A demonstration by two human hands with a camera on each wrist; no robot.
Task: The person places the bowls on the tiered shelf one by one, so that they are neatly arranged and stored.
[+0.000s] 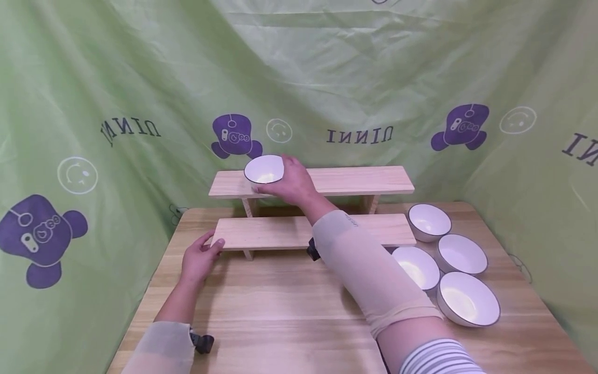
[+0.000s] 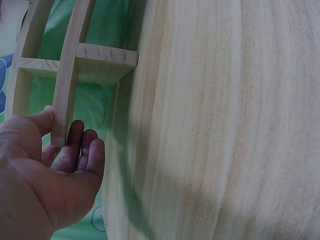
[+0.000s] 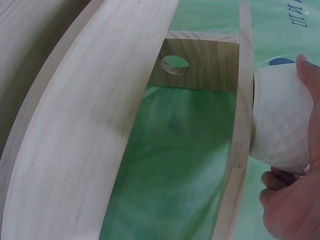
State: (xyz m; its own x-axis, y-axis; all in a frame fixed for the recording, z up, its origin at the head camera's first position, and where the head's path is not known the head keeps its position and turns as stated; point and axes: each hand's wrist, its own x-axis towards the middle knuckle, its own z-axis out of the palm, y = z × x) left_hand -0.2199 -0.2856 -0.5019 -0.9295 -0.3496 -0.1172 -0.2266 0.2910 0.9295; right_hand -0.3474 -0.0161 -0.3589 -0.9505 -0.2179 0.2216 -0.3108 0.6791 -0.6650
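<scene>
A white bowl (image 1: 264, 170) with a dark rim and faceted outer wall is in my right hand (image 1: 299, 182), thumb on one side and fingers on the other. It stands at the left part of the upper board (image 1: 359, 180) of a two-tier wooden shelf. In the right wrist view the base of the bowl (image 3: 281, 117) meets that board or sits very close to it. My left hand (image 1: 202, 258) pinches the left end of the lower board (image 1: 261, 232). The left wrist view has its thumb on one face and its fingers (image 2: 82, 150) around the other.
Several more white bowls, among them a front one (image 1: 469, 299) and a back one (image 1: 430, 222), cluster right of the shelf on the wooden table (image 1: 280, 322). A green curtain (image 1: 299, 67) hangs behind and at both sides. My right forearm crosses over the lower board.
</scene>
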